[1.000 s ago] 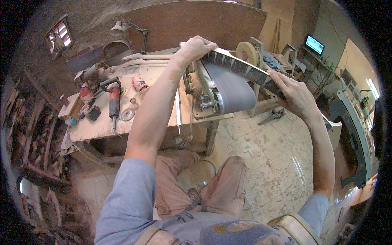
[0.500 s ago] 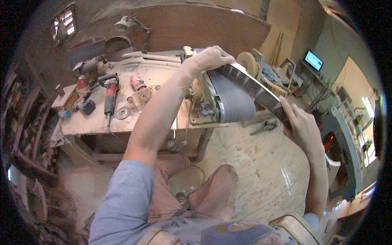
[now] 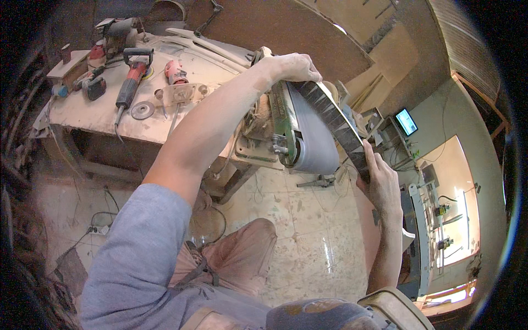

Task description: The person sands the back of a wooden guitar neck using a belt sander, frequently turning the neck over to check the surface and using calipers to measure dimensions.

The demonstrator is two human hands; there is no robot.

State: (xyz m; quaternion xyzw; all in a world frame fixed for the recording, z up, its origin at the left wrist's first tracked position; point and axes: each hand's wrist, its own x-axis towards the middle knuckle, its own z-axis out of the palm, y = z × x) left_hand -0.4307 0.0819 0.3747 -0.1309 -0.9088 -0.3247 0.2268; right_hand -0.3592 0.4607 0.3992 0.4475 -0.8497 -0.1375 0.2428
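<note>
A long narrow board (image 3: 336, 120), with a dark, segmented face and a pale edge, slants across the right side of a belt sander (image 3: 286, 137). Its face lies along the grey sanding belt (image 3: 314, 132); whether they touch I cannot tell. My left hand (image 3: 297, 67) is closed round the board's far upper end, beside the top of the machine. Lower down, my right hand (image 3: 381, 177) grips the near end, fingers over the pale edge and thumb hidden behind.
On the dusty workbench (image 3: 82, 118) at left lie an angle grinder (image 3: 133, 80), a loose disc (image 3: 142, 110), a cordless drill (image 3: 93, 87) and a red tool (image 3: 176, 72). Cables and a power strip (image 3: 99, 230) lie on the floor. A lit screen (image 3: 406, 121) stands at far right.
My view has swung to the right, so the bench and sander sit further left and tilted. Both hands still hold the board, which lies at a steeper slant in the picture.
</note>
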